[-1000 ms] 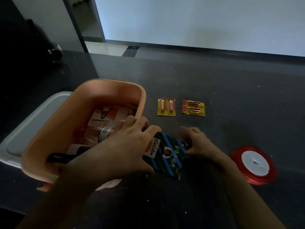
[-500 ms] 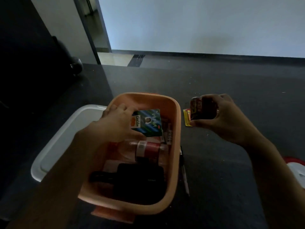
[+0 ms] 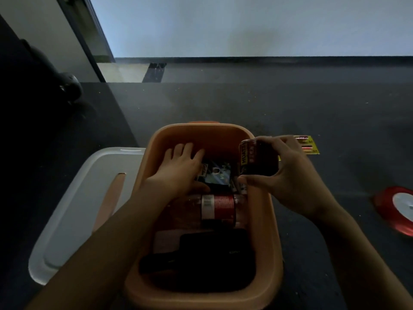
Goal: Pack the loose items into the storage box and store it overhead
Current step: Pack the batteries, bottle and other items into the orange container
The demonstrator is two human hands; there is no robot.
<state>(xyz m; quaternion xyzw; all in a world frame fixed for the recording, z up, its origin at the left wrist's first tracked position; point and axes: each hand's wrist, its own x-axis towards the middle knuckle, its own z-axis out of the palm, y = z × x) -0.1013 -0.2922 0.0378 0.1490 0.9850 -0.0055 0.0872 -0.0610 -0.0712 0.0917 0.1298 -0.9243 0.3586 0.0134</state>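
An orange storage box [image 3: 274,238] stands on the dark floor in front of me. Inside lie a blue striped packet [image 3: 218,175], a bottle with a red label [image 3: 220,209] and a black pouch [image 3: 214,260]. My left hand [image 3: 181,171] is down in the box, fingers spread flat on the blue packet. My right hand [image 3: 288,175] holds a dark battery pack [image 3: 257,159] with yellow lettering over the box's right rim. A yellow card of batteries [image 3: 309,145] lies on the floor behind that hand. A red ribbon spool [image 3: 397,209] lies at the far right.
The box's white lid [image 3: 73,211] lies on the floor to the left, touching the box. A wall with a dark skirting runs along the back, and a doorway opens at the upper left. A dark rounded object [image 3: 69,86] sits at the left edge.
My left hand carried the blue packet from the floor into the box and now presses it down. My right hand picked up the dark battery pack and moved it left over the box's rim.
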